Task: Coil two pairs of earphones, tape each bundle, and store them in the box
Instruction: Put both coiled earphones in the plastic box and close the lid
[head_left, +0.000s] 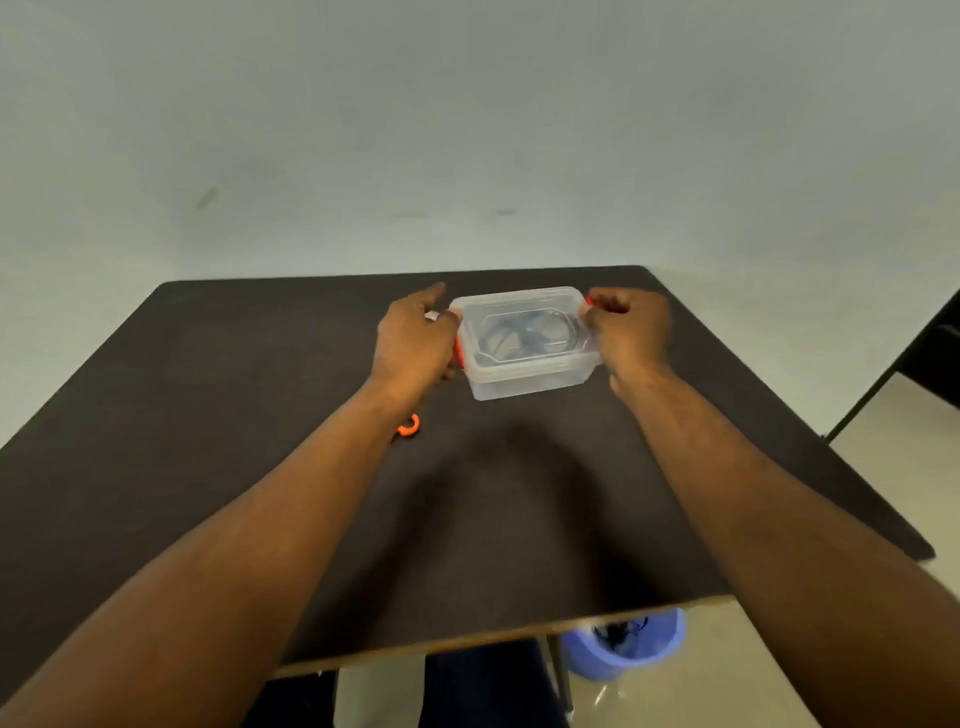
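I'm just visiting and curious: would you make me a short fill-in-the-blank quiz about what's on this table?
1. The clear plastic box has its lid ____.
2. The latches at the box's two ends are coloured ____.
3. The left hand and right hand are at opposite ____ of the box.
4. Dark coiled ____ show through the lid.

Missing words: on; red; ends; earphones

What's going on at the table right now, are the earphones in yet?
A person has both hands on the ends of a clear plastic box on the dark table. The lid is on, and dark coiled cables show through it. The left hand and right hand are at the red side clips, apparently latching them. An orange tape roll lies near the left forearm.
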